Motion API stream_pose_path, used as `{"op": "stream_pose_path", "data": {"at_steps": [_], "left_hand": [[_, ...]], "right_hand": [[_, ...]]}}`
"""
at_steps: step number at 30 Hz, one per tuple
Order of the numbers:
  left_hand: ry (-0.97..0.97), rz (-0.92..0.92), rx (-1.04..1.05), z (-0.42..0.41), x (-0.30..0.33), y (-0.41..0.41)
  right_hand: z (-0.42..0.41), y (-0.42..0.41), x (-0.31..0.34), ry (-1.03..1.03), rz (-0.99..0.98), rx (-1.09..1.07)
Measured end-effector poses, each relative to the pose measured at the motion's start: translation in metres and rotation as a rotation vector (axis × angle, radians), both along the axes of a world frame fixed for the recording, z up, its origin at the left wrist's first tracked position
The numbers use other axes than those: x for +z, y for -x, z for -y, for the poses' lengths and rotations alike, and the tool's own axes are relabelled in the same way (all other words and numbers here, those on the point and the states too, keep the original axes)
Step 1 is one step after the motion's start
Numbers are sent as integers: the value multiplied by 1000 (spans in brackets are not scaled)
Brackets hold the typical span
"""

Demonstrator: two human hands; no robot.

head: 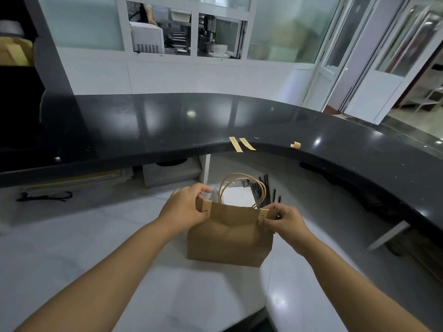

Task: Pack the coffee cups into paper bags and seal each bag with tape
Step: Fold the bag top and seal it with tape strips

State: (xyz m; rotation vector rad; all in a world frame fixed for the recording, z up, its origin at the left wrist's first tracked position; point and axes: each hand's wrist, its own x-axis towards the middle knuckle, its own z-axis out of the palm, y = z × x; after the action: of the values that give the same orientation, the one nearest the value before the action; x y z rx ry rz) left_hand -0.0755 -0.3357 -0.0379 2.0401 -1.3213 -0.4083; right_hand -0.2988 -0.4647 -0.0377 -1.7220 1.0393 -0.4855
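A small brown kraft paper bag with matte, slightly creased sides and two looped twisted-paper handles stands upright on the smooth white lower counter in front of me. Its mouth is pressed flat shut, and a pale tan tape strip is folded over each top corner.

My left hand pinches the bag's top left corner, thumb on the near face by the tape strip, fingers curled over the far side. My right hand pinches the top right corner, fingertips closed on the tape strip there.

Above, on the near edge of the glossy curved black stone countertop, two spare tan tape strips hang with their ends over the lip, and a curled scrap of tape lies to their right.

The bag hides whatever is inside; no cup shows. Behind the handles sit a clear plastic sheet and thin black sticks that I cannot identify.
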Motion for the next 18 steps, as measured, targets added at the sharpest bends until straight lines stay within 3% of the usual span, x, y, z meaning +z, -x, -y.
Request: {"op": "stream_pose_path", "data": {"at_steps": [4,9,18], "left_hand": [[-8,-66,-23,-3,0,-2],[-30,-299,-48,-11,-7,-13],[-70,-463,-222,-25,-6,-16]], "right_hand": [[-5,1,-5,9,14,-44],[-15,7,-12,-30,99,-113],[-50,32,-49,-124,28,-145]]}}
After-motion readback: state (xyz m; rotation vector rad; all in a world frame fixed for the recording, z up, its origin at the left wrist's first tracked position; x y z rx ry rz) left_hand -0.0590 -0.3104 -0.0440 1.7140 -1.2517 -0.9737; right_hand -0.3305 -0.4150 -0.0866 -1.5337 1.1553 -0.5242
